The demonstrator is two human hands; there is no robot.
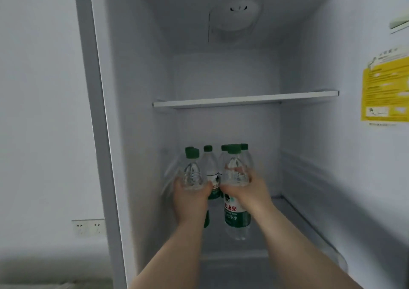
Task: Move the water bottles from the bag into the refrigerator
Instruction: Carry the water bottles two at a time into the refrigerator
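Two bare forearms are seen reaching up from 6 o'clock. The left hand (190,194) is wrapped round the left bottle (192,173). The right hand (246,190) is wrapped round the right bottle (235,218), just beside it at its 3 o'clock. Both bottles are held upright inside the fridge (137,133), in the compartment under the shelf (243,100); whether they rest on its floor cannot be told. Each is clear, ribbed, and closed with a green cap. More bottles (209,162) of the same kind are stood just behind, at 12 o'clock. On the right bottle's green label, red characters "山泉" and white "净水" can be read. A yellow sticker (385,89) is seen at 3 o'clock, its print too blurred to read.
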